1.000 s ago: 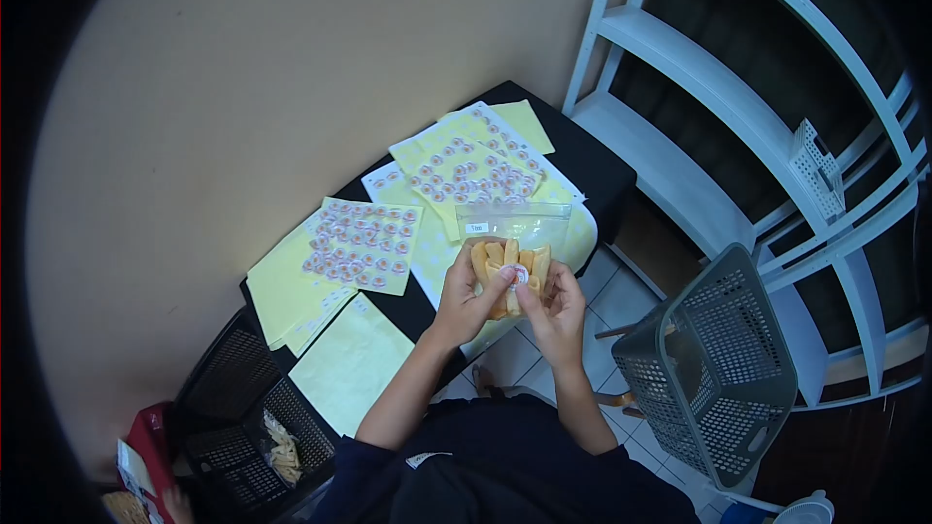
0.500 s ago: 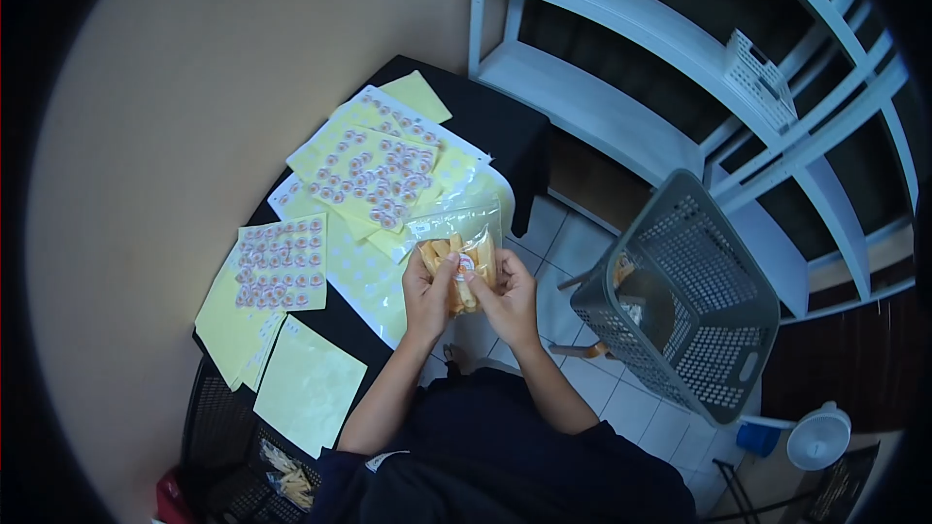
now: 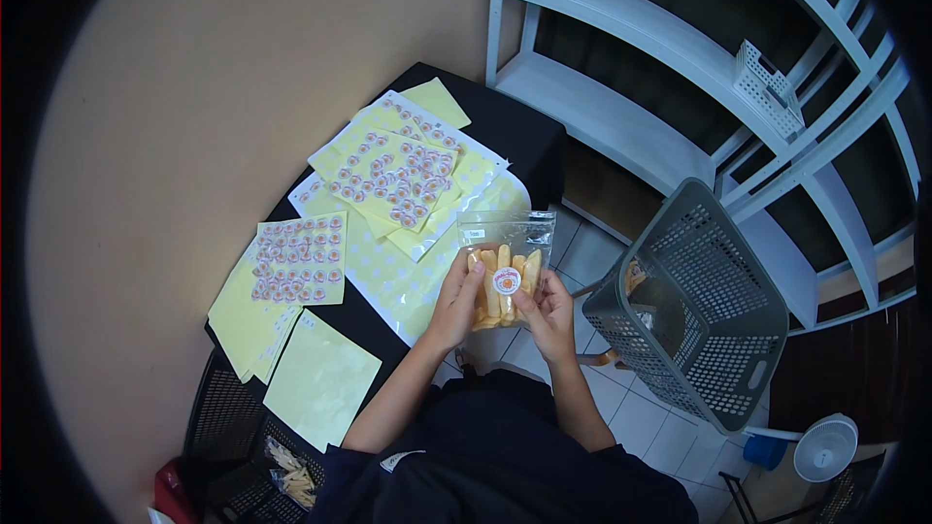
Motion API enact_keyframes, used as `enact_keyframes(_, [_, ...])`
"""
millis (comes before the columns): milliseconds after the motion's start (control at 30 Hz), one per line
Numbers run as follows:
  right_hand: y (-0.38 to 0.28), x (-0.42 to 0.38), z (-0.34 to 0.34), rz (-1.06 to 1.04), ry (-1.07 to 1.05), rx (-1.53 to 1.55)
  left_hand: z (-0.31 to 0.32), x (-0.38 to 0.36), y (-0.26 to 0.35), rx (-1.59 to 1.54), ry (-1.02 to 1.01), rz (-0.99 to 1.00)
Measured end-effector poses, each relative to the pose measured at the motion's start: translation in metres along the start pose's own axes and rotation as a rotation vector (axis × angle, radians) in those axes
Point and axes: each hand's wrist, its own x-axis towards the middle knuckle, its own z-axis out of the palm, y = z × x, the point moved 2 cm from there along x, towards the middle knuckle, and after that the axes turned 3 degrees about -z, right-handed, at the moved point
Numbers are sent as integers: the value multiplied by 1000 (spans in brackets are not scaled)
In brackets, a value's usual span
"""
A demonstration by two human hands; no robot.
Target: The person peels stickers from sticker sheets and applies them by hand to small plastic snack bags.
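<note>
Bag [image 3: 506,267] upright at frame centre, long axis vertical, gripped between left hand [image 3: 459,299] and right hand [image 3: 550,315], fingers closed on its sides.

I see a clear plastic bag [image 3: 505,267] held upright, just off the near edge of the black table [image 3: 505,126], above the tiled floor. It is filled in its lower part with pale yellow-orange snack sticks [image 3: 493,291] standing roughly on end, side by side. The bag's upper part is empty and see-through, with a small white label near its top left corner. A round white sticker [image 3: 506,280] with an orange-red print sits on the bag's front, about the middle of the sticks, facing me.
</note>
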Motion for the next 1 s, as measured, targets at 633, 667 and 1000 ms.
enact_keyframes(633, [-2, 18, 11, 8, -2, -111, -16, -25, 2, -25, -42, -15])
enact_keyframes(667, [1, 22, -2, -37, 57, -127, -15, -26, 1, 6, -67, -16])
enact_keyframes(1000, [30, 27, -353, 217, 797, -1332, -94, -75, -10, 188, 207, -135])
